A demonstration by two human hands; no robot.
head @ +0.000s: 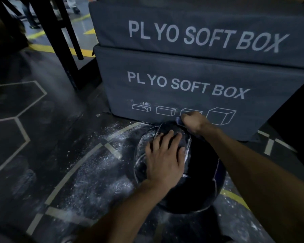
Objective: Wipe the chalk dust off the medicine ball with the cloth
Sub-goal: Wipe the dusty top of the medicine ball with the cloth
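Two stacked grey plyo boxes [191, 76] stand in front of me, and the dark gym floor [42, 137] at their foot is speckled with spilled chalk [98, 183]. The medicine ball [200, 186] sits on that floor just in front of the lower box, near enough, I'd say, that the box will stop it rolling away as I push. My left hand [165, 155] lies flat on top of the ball, fingers spread and straight, pressing down to steady it. My right hand [193, 121] reaches over the far side, curled tight around the bunched dark cloth [179, 120], to work on the part facing the box. White streaks [148, 136] still show along the ball's seams beside my left fingers, so the wiping is not done.
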